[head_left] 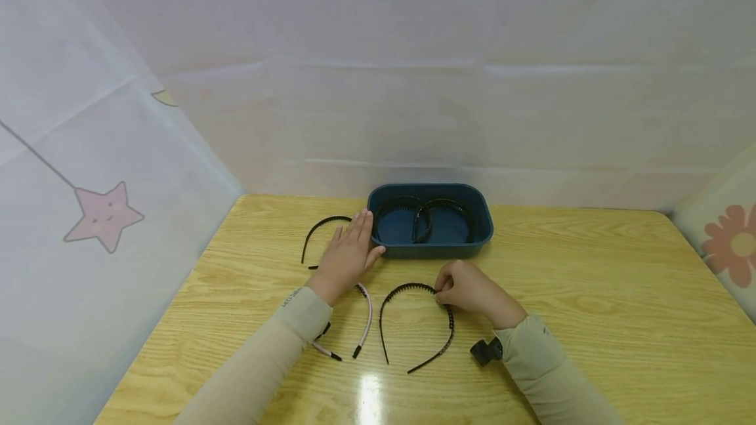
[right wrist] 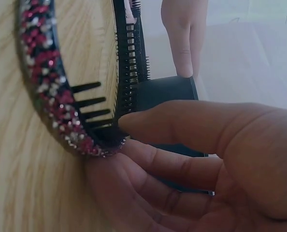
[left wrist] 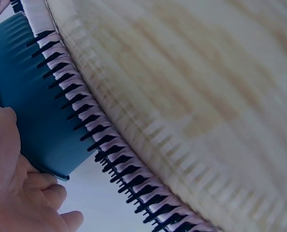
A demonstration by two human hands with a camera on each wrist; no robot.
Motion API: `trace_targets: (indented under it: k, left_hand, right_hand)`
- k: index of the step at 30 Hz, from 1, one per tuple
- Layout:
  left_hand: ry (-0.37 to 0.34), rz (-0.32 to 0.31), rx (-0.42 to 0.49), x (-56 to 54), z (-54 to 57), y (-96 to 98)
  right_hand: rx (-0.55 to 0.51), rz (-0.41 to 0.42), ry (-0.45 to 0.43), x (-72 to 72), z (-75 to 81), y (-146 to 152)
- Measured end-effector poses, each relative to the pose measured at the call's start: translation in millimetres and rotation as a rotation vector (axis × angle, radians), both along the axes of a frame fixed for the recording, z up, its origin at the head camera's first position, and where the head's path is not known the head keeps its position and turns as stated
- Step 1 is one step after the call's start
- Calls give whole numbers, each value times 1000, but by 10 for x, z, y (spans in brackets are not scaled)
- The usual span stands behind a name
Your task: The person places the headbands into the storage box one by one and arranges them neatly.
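My right hand (head_left: 469, 290) pinches the upper right of a black toothed headband (head_left: 452, 321) between thumb and fingers. In the right wrist view this headband (right wrist: 49, 63) shows red and silver sparkles along its outer face. Its two ends point towards me on the table. With fingers straight, my left hand (head_left: 345, 258) touches the left side of a dark blue bin (head_left: 431, 252). Two black headbands (head_left: 430, 218) lie inside that bin, overlapping. Below the left hand is a pink headband (head_left: 369, 313) with black tips and teeth, partly hidden by the forearm.
Another black headband (head_left: 306, 241) lies left of the bin, partly behind the left hand. All of this is on a wood-grain table (head_left: 590, 294). A pale sheet (head_left: 378, 117) hangs behind the table and at both sides.
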State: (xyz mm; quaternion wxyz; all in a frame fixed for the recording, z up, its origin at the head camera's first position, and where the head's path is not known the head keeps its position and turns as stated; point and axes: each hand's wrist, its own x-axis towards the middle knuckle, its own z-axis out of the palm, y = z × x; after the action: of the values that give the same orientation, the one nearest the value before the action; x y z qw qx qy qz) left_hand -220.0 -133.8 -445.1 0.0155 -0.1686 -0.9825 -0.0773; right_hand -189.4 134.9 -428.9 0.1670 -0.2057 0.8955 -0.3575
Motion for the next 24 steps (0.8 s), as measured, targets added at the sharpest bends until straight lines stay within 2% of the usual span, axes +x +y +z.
trace_targets:
  k: [15, 24]
  left_hand:
    - [10, -4, 18, 24, 17, 7]
    - [8, -5, 17, 18, 16, 9]
  right_hand:
    - [-3, -29, 20, -34, 20, 81]
    - [-8, -52, 65, -79, 42, 175]
